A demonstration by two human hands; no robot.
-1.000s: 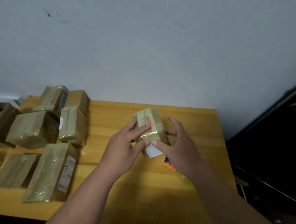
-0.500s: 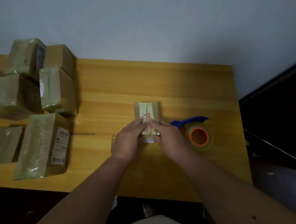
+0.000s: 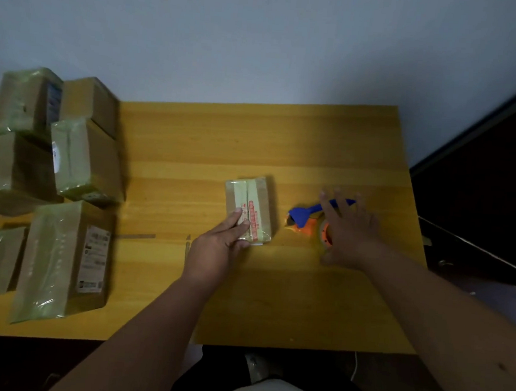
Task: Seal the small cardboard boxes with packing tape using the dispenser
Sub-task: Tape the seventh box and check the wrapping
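Left hand [image 3: 216, 247] on small box [image 3: 251, 207]

We see a smooth wooden table [image 3: 285, 142] with a satin yellow sheen. The small cardboard box [image 3: 250, 207] wears glossy tape over matt brown board. The tape dispenser [image 3: 305, 217] looks like smooth blue and orange plastic. The stacked parcels [image 3: 63, 258] show shiny crinkled film over dull cardboard.

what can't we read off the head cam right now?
Head view:
- Tape dispenser: mostly covered by the right hand; contact unclear, hand blurred.
- Small box: near edge under the left hand; red print too small.
- Taped boxes at left: cut by the frame edge; labels illegible.
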